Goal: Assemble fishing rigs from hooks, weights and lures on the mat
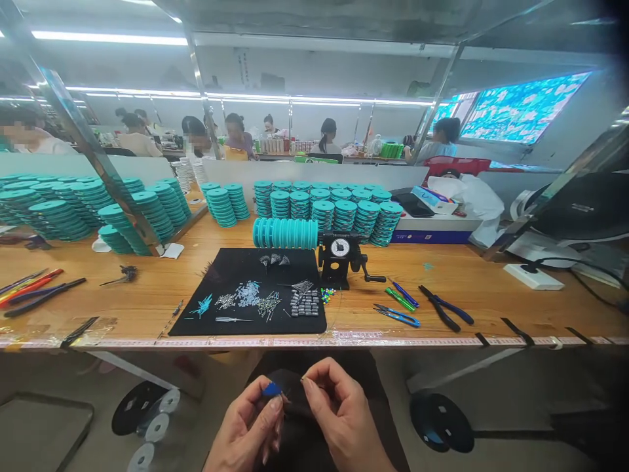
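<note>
While you pinch the small blue piece (272,389) in your left hand (243,426), keep it steady, well below the wooden workbench (147,301). Its long axis lies roughly level, pointing toward your right hand (344,410), whose thumb and forefinger nearly meet; you cannot tell what they hold.

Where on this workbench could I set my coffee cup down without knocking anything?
Bare wood of the bench shows between the coloured-handled tools and the black mat, and again between the pliers and the white power strip. The mat itself and the rows of stacked teal spools behind it are crowded.
</note>
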The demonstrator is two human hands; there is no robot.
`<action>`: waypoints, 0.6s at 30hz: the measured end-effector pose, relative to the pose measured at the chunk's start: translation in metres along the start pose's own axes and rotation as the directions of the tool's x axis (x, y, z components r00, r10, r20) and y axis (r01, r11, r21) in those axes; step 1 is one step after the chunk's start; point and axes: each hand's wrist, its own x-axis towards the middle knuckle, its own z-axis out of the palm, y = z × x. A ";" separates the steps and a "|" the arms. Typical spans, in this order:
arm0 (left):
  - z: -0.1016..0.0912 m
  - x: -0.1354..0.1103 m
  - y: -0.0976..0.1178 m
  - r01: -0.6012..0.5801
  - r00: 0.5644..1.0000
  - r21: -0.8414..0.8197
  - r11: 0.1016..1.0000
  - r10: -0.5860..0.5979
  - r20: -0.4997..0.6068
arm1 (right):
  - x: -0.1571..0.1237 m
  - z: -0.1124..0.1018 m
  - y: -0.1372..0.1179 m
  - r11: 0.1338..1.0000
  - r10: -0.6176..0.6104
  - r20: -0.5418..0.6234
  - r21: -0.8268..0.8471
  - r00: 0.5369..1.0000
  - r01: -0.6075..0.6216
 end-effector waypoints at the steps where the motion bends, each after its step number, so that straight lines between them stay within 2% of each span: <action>1: 0.002 -0.001 0.001 0.009 1.000 0.022 1.000 -0.009 -0.013 | 0.000 0.000 0.000 1.000 -0.007 0.006 -0.016 1.000 0.007; 4: 0.007 -0.003 0.004 -0.007 0.998 0.114 0.993 0.014 -0.057 | -0.001 0.002 0.001 0.998 -0.031 0.010 -0.058 0.999 0.031; 10: 0.013 -0.006 0.009 -0.170 0.972 0.322 0.931 0.212 -0.100 | -0.001 0.006 0.003 0.994 -0.049 -0.019 -0.102 0.999 0.047; 15: 0.014 -0.007 0.011 -0.165 0.973 0.367 0.915 0.211 -0.088 | -0.002 0.004 -0.001 0.994 -0.023 -0.034 -0.110 0.999 0.019; 18: 0.015 -0.006 0.012 -0.214 0.958 0.418 0.883 0.273 -0.086 | -0.003 0.003 -0.002 0.994 -0.021 -0.023 -0.112 1.000 0.018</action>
